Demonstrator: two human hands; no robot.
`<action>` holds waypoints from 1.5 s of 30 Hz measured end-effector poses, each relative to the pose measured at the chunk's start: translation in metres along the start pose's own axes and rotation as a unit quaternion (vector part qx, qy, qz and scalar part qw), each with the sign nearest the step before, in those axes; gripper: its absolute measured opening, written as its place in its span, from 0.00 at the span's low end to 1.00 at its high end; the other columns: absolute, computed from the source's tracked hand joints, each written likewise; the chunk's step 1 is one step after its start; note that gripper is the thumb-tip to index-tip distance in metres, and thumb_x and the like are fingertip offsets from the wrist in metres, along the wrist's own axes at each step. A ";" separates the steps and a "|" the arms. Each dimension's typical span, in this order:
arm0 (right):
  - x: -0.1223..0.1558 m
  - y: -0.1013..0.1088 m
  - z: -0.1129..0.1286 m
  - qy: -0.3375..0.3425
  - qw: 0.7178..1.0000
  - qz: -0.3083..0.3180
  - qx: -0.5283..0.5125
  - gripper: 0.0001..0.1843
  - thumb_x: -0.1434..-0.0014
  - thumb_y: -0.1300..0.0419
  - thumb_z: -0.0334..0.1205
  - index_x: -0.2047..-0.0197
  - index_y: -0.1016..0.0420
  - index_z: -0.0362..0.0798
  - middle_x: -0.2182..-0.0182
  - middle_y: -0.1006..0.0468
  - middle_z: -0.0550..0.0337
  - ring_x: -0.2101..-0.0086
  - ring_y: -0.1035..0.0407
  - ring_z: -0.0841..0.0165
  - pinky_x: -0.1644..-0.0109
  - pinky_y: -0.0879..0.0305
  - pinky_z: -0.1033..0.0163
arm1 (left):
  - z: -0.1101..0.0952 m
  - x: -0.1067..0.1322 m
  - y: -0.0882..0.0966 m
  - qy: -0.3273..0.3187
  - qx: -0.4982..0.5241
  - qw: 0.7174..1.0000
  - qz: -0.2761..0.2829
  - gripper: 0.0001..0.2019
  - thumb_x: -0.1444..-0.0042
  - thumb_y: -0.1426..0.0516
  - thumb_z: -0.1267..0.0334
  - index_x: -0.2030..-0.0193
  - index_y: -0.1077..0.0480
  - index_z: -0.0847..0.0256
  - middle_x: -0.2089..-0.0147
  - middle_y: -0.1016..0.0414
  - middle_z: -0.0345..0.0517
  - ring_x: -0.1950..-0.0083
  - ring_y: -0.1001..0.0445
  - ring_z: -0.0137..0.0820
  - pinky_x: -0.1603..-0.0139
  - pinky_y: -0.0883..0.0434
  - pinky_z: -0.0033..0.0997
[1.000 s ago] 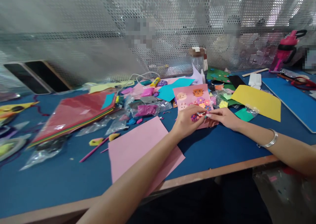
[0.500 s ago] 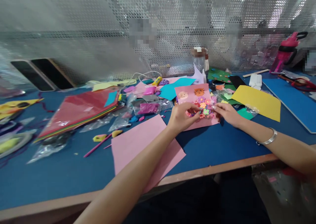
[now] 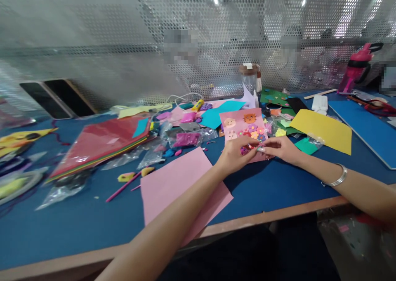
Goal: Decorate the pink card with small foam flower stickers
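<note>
My left hand (image 3: 237,154) and my right hand (image 3: 281,149) meet fingertip to fingertip over the lower part of a decorated pink sheet (image 3: 239,125). Both are closed in a pinch around something tiny, too small to name. An orange cat face (image 3: 250,118), pale animal faces and a cluster of colourful flower shapes (image 3: 253,128) are on that sheet. My fingers hide some of its lower part. Under my left forearm lies a plain pink sheet (image 3: 176,186), reaching past the table's front edge.
Left of me lie a stack of coloured sheets in plastic (image 3: 102,142) and a magenta stick (image 3: 122,189). Clay packets (image 3: 187,139) sit mid-table. A jar (image 3: 248,81) stands behind; a yellow sheet (image 3: 323,128), blue board (image 3: 368,128) and pink bottle (image 3: 355,68) are rightward.
My hands, a little apart before, have come together at the fingertips, lower on the decorated sheet. More of its faces and flowers now shows above them. The view has shifted slightly.
</note>
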State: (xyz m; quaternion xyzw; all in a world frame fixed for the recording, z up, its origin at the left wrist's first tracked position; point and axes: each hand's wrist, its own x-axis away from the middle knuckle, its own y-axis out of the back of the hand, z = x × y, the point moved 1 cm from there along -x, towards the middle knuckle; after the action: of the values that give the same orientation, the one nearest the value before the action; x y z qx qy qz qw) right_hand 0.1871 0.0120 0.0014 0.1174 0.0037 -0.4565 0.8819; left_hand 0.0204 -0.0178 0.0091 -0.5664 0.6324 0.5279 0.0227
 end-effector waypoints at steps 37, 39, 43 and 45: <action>0.001 0.005 0.003 -0.020 0.998 -0.052 -0.022 0.12 0.49 0.43 0.41 0.64 0.27 0.43 0.81 0.27 0.62 0.86 0.36 0.77 0.82 0.38 0.69 | -0.001 0.002 0.007 -0.099 -0.216 0.970 -0.050 0.08 0.47 0.49 0.64 0.63 0.33 0.64 0.70 0.27 0.45 0.71 0.29 0.27 0.71 0.32 0.24; 0.002 0.004 0.003 -0.009 0.999 -0.038 -0.003 0.10 0.49 0.44 0.41 0.68 0.28 0.43 0.82 0.29 0.63 0.86 0.36 0.77 0.81 0.38 0.69 | -0.003 0.003 0.003 -0.096 -0.219 0.970 -0.036 0.13 0.47 0.49 0.63 0.56 0.35 0.65 0.67 0.27 0.47 0.68 0.28 0.29 0.71 0.32 0.24; 0.003 0.003 0.005 -0.006 1.000 -0.011 0.007 0.11 0.49 0.44 0.42 0.74 0.29 0.42 0.87 0.33 0.65 0.86 0.36 0.76 0.80 0.38 0.70 | -0.004 0.004 -0.003 -0.121 -0.222 0.967 -0.004 0.13 0.48 0.50 0.66 0.54 0.37 0.63 0.62 0.28 0.48 0.63 0.28 0.31 0.69 0.31 0.25; 0.003 0.002 0.006 -0.021 0.999 0.007 -0.024 0.14 0.49 0.45 0.44 0.76 0.29 0.42 0.86 0.31 0.63 0.85 0.35 0.75 0.80 0.39 0.69 | -0.003 0.003 -0.004 -0.119 -0.213 0.970 0.006 0.11 0.48 0.51 0.68 0.58 0.35 0.64 0.64 0.28 0.47 0.65 0.28 0.30 0.69 0.31 0.25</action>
State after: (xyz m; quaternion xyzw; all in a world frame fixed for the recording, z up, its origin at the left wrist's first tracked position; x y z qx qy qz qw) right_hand 0.1903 0.0096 0.0071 0.0862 -0.0050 -0.4525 0.8876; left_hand 0.0236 -0.0216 0.0059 -0.4873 0.5015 0.7143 -0.0268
